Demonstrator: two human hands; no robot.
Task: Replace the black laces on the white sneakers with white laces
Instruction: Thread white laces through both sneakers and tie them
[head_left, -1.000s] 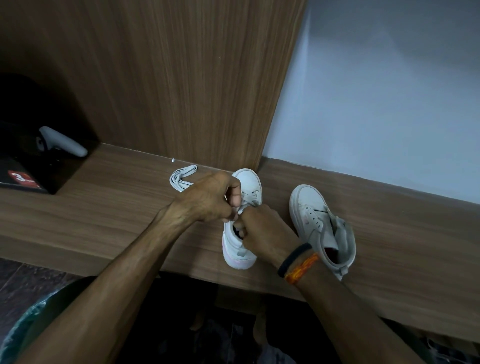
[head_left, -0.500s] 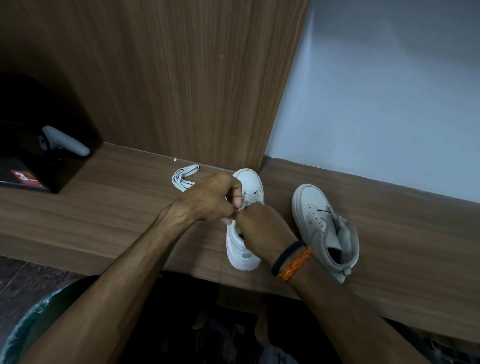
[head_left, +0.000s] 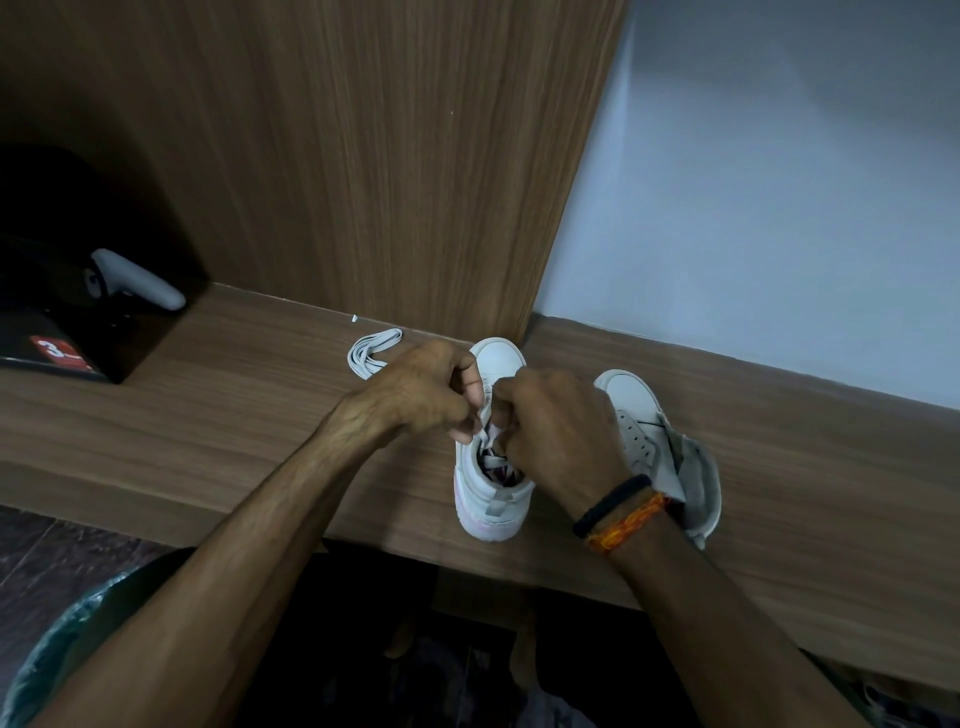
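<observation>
Both hands on the near sneaker (head_left: 493, 499), which sits toe-away on the wooden ledge (head_left: 208, 415), heel at the front edge. Left hand (head_left: 415, 389) and right hand (head_left: 556, 431) are curled, knuckles nearly touching, each pinching white lace (head_left: 485, 410) over the eyelet rows. Can't tell exactly which eyelet I'm at, fingers cover it. Crossings of lace visible just above the shoe opening.

Second sneaker (head_left: 654, 436) lies just right of my right wrist, tongue flopped open, eyelets bare as far as I can see. Spare bundle of white lace (head_left: 371, 351) lies on the ledge left of my left hand, against the back panel.

Handling, my read: lace is flat, soft, limp and won't push through a hole on its own, so grip right at the stiff tip and feed that. Shoe is light and will likely skid or tip when I tug, so one hand should brace the upper near the eyelets. Pull both ends evenly or it bunches.

Surface: smooth wood-grain laminate, probably slippery under the sole. Matching upright panel (head_left: 363, 156) behind, plain pale wall (head_left: 779, 182) to the right. Dark box (head_left: 78, 322) with a grey handle-like thing (head_left: 137, 278) on it at far left. Lighting is dim
</observation>
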